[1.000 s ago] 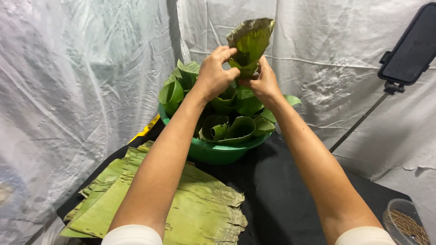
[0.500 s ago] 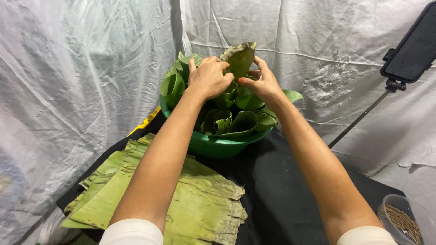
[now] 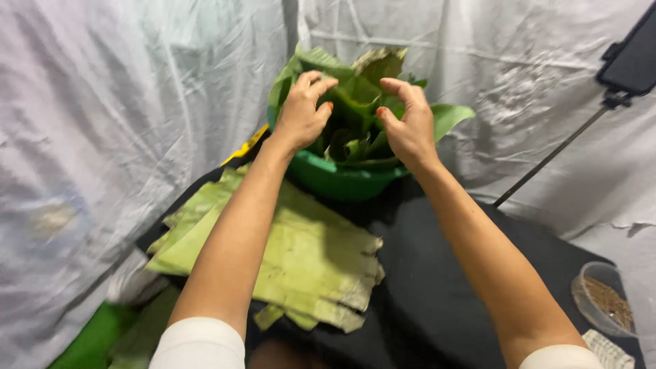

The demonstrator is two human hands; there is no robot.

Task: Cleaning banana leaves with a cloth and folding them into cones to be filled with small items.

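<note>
Both hands reach over the green bowl [image 3: 345, 179] of folded leaf cups [image 3: 355, 102]. The left hand [image 3: 301, 113] and right hand [image 3: 408, 123] each have a loosely open grip, fingers curled; they seem to rest on the cups without clasping any. Below the wrists, flat banana leaves [image 3: 301, 253] lie on the black surface [image 3: 437, 273].

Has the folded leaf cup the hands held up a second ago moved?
Yes. The leaf cup has come down from above the green bowl onto its pile.

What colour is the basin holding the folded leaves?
Green. The basin shows best in the head view, below both hands, on the black table.
</note>
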